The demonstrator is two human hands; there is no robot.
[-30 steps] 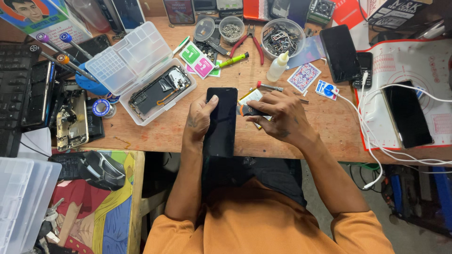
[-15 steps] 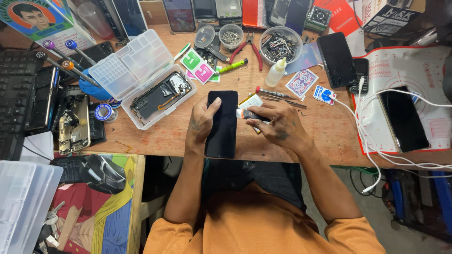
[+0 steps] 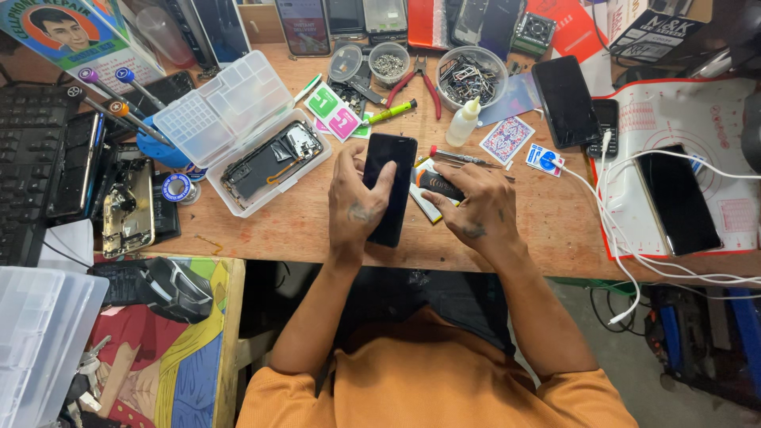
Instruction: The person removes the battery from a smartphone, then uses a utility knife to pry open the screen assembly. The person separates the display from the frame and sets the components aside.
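At the middle of the wooden counter (image 3: pixel 301 230) lies a black phone (image 3: pixel 390 189), face up, its long side running from 12 to 6 o'clock. The left hand (image 3: pixel 357 202) rests over the phone's left edge; its grip is clamped on the phone, thumb pressed on the dark glass and fingers curled around the side. The right hand (image 3: pixel 476 208) sits just beside the phone at 3 o'clock, its grip closed on a small black and orange tool (image 3: pixel 438 185), which lies over a flat white and yellow strip (image 3: pixel 422 203).

At 1 o'clock from the phone, a thin red-tipped screwdriver (image 3: pixel 464 158) lies on the counter, with a small white dropper bottle (image 3: pixel 463 124) beyond it. At 10 o'clock, an open clear plastic case (image 3: pixel 238 131) holds a dismantled phone body (image 3: pixel 271 158). At 12 o'clock sit red-handled pliers (image 3: pixel 425 82), and a round clear bowl of metal parts (image 3: pixel 471 75) stands just right of them. Well apart at 3 o'clock, another dark phone (image 3: pixel 678 198) lies on a white mat with red edging (image 3: pixel 717 111), with white cables (image 3: pixel 618 230) trailing across it.
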